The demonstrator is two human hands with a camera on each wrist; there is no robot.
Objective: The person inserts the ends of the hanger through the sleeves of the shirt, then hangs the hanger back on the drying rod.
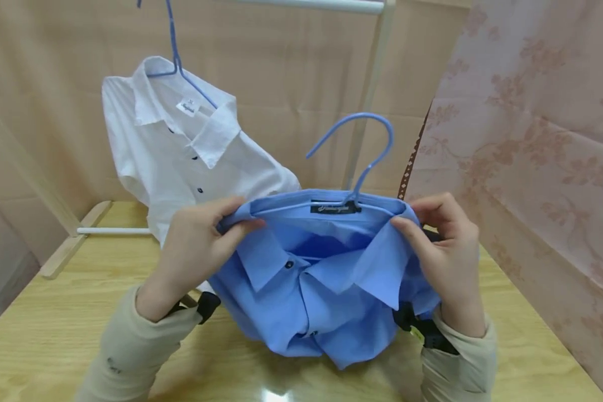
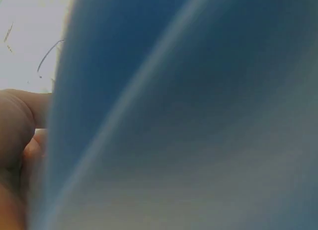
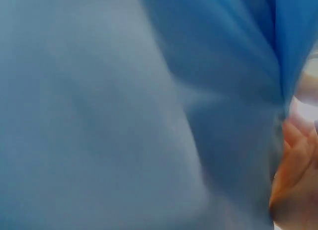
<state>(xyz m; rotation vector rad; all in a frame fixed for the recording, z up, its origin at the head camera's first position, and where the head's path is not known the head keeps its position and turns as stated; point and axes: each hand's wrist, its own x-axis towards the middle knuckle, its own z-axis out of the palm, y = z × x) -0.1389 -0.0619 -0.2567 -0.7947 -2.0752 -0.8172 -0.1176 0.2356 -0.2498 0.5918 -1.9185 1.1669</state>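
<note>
A blue collared shirt [image 1: 281,301] with dark buttons hangs on a blue wire hanger [image 1: 389,134], whose hook rises above the collar by a black label [image 1: 335,207]. My left hand [image 1: 193,245] pinches the left end of the collar between thumb and fingers. On the other side my right hand [image 1: 444,245] pinches the collar's right end the same way. Blurred blue cloth fills most of both wrist views. Part of the left hand [image 2: 17,135] shows at the left edge of its view, and part of the right hand [image 3: 298,175] at the right edge of its own.
Behind to the left, a white shirt [image 1: 221,184] hangs on another blue hanger [image 1: 172,33]. A rack with a white top bar [image 1: 326,4] and a lower rod [image 1: 113,230] stands on the wooden table [image 1: 45,335]. Floral cloth [image 1: 548,139] covers the right side.
</note>
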